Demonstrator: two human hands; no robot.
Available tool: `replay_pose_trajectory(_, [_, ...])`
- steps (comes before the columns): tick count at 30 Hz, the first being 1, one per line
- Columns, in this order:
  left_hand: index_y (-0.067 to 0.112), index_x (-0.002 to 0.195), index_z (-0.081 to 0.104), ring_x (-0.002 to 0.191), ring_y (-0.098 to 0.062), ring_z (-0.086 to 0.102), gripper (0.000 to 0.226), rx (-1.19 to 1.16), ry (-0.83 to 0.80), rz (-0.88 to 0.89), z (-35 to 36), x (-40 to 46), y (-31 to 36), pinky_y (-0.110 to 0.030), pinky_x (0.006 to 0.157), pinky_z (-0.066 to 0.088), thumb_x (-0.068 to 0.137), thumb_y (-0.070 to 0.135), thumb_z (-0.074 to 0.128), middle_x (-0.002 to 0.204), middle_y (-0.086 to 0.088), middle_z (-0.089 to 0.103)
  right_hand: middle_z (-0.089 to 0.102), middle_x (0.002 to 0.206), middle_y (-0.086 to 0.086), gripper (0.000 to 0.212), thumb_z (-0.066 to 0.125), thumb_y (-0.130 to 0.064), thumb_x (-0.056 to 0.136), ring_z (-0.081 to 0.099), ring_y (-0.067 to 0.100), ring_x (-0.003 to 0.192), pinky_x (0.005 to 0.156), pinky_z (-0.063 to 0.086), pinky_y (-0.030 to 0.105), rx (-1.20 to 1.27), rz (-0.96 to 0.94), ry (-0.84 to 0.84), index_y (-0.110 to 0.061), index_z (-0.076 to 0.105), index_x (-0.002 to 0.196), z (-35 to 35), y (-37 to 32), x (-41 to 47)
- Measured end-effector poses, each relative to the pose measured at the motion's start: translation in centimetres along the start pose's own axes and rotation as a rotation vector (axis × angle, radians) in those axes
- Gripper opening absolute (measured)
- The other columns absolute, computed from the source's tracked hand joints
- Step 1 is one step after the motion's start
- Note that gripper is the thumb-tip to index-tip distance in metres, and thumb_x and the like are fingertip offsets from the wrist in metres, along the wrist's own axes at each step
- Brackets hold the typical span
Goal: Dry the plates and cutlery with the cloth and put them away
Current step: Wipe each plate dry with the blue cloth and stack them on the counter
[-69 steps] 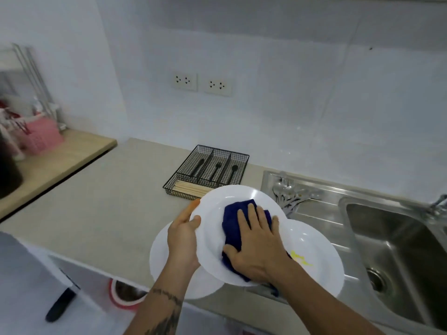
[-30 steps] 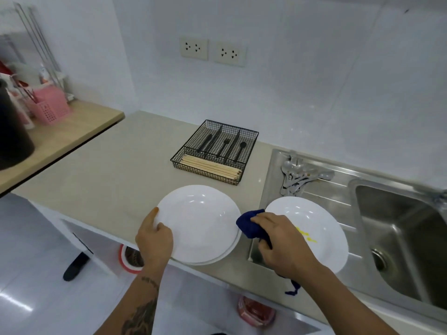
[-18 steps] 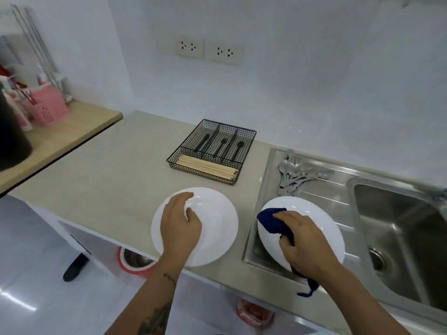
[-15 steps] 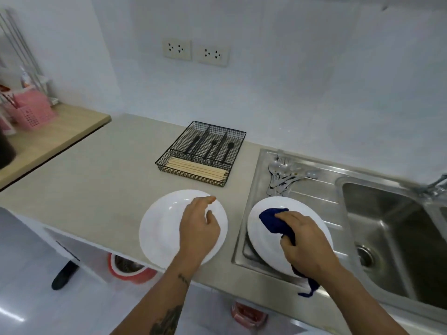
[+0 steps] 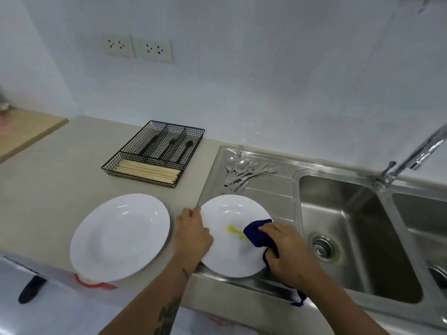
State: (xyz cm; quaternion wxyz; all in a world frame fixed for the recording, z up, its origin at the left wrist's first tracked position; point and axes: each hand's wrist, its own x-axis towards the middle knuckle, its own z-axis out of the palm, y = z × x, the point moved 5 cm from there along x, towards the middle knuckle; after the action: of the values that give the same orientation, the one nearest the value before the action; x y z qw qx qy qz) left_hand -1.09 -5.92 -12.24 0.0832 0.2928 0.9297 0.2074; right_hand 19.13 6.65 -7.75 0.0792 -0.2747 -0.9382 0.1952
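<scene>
Your left hand [image 5: 193,234] grips the plate [image 5: 229,252] at its left rim, while your right hand [image 5: 287,255], pinching the cloth [image 5: 257,234], sits just right of the yellow smear [image 5: 231,228].

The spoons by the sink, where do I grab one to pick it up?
Grab a handle, not a bowl. The spoons lie in a heap on the steel draining board, bowls toward the wall and thin handles fanning toward the front left. Come from that front side, above the plate, and pinch one handle end. The bowls are rounded and probably slippery.
</scene>
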Motion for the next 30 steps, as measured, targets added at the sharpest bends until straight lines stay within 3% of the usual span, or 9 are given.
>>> replay_pose_trajectory(9, [0.015,0.119,0.044,0.103,-0.027,0.048,0.048,0.339,-0.008,-0.028,1.3,1.8,2.5,-0.032,0.09,0.036,0.073,0.022,0.056,0.113,-0.011,0.05,0.054,0.132,-0.008,0.057,0.051,-0.02,0.075,0.047,0.019,0.118,0.101,0.03,0.022,0.002,-0.112,-0.11,-0.024,0.054,0.132,-0.7,2.4,0.3])
replay_pose_trajectory(16, [0.015,0.123,0.037,0.103,-0.029,0.049,0.052,0.39,-0.041,-0.093,1.4,2.6,2.8,-0.033,0.088,0.04,0.076,0.022,0.058,0.114,-0.013,0.049,0.058,0.128,-0.006,0.054,0.052,-0.018,0.074,0.051,0.02,0.114,0.098,0.027,0.019,0.058,-0.14,-0.116,-0.021,0.059,0.127,-0.8,3.1,0.1])
replay_pose_trajectory(19, [0.015,0.125,0.039,0.104,-0.031,0.048,0.055,0.237,-0.032,-0.104,0.8,2.8,2.7,-0.035,0.092,0.04,0.074,0.014,0.058,0.116,-0.014,0.05,0.059,0.127,-0.006,0.052,0.055,-0.016,0.075,0.051,0.019,0.114,0.098,0.028,0.019,0.065,-0.138,-0.104,-0.021,0.059,0.127,-0.8,3.4,0.1])
replay_pose_trajectory(25, [0.018,0.125,0.051,0.106,-0.028,0.051,0.057,-0.323,0.056,-0.094,-0.6,2.7,0.7,-0.038,0.093,0.046,0.072,-0.002,0.059,0.116,-0.007,0.051,0.056,0.13,-0.009,0.053,0.057,-0.014,0.078,0.048,0.016,0.115,0.1,0.032,0.021,0.071,-0.111,-0.079,-0.024,0.056,0.13,-0.4,2.6,0.2])
replay_pose_trajectory(28, [0.028,0.115,0.054,0.098,-0.022,0.057,0.054,-0.617,0.074,-0.172,-1.1,2.1,-0.7,-0.033,0.084,0.049,0.074,-0.005,0.062,0.104,0.005,0.059,0.053,0.132,-0.012,0.053,0.056,-0.015,0.081,0.046,0.014,0.116,0.099,0.03,0.018,0.064,-0.081,-0.079,-0.026,0.053,0.132,0.0,1.5,0.4])
replay_pose_trajectory(30, [0.028,0.119,0.057,0.098,-0.022,0.062,0.056,-0.822,0.086,-0.233,-1.3,1.8,-1.8,-0.029,0.078,0.05,0.075,-0.007,0.063,0.102,0.007,0.064,0.052,0.132,-0.013,0.052,0.056,-0.017,0.082,0.045,0.013,0.115,0.098,0.028,0.016,0.065,-0.06,-0.086,-0.027,0.052,0.133,0.6,0.7,0.5])
